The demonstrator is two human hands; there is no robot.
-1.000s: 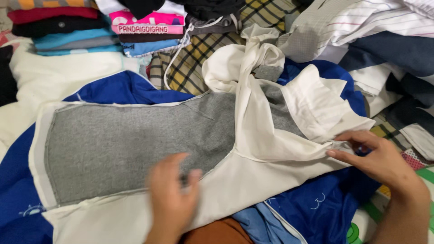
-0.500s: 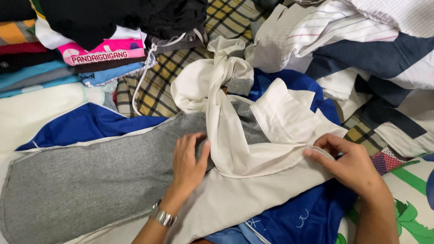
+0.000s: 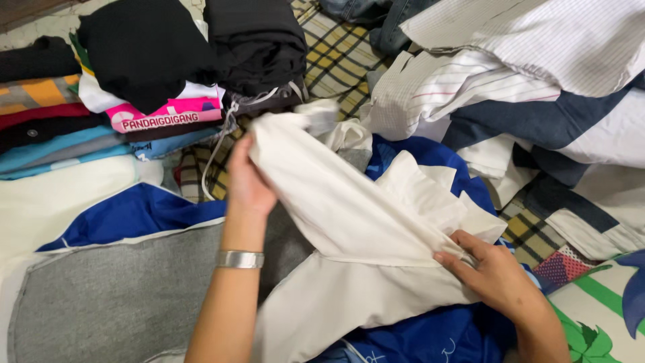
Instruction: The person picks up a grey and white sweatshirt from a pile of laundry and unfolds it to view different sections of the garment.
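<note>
Two hands are seen on one white garment (image 3: 349, 222): the left hand (image 3: 247, 176) is closed on its raised upper edge, the right hand (image 3: 487, 269) pinches its lower right hem with fingers shut on cloth. Its long axis runs upper left to lower right, over a grey panel (image 3: 127, 296) and blue cloth (image 3: 134, 212). Little open room is left: two folded stacks (image 3: 154, 74) crowd upper left, loose shirts (image 3: 537, 74) upper right

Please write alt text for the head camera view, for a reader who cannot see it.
Two bare hands hold a white and grey garment: the left hand lifts one fold, the right hand pinches its edge. Folded clothes are stacked behind, on a blue sheet.
</note>
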